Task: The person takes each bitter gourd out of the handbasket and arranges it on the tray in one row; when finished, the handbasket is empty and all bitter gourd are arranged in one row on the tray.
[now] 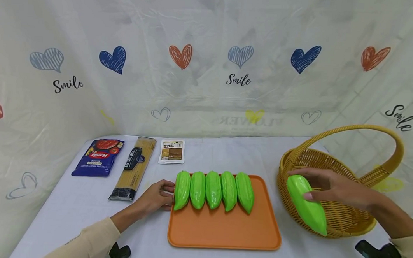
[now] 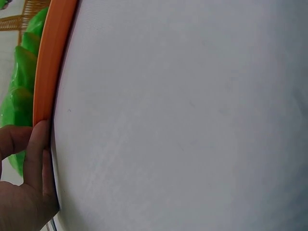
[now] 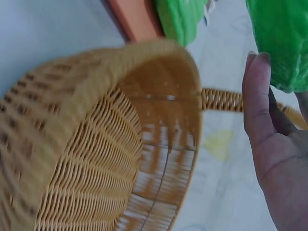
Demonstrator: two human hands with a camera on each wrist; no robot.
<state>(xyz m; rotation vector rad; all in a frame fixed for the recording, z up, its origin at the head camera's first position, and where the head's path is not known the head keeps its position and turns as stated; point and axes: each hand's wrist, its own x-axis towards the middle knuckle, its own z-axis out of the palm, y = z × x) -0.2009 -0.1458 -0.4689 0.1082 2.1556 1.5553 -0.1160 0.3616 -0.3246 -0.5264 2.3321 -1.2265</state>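
My right hand [image 1: 333, 186] grips a green bitter melon [image 1: 307, 204] over the wicker basket [image 1: 349, 218], with the thumb across its near side. In the right wrist view that bitter melon [image 3: 284, 43] is partly cut off by the frame, and the basket's woven inside [image 3: 96, 168] shows beside the hand. Several more bitter melons [image 1: 213, 189] lie side by side in a row along the back of the orange tray [image 1: 222, 231], tips toward me. At the tray's left edge, my left hand [image 1: 153, 198] holds the rim with its fingertips, next to the leftmost bitter melon.
A blue Barilla pouch [image 1: 98, 157], a pack of spaghetti [image 1: 133, 170] and a small white packet [image 1: 172, 151] lie at the back left of the white-covered table [image 1: 61, 215]. The basket's tall arched handle [image 1: 353, 127] rises behind my right hand. A curtain printed with hearts hangs behind.
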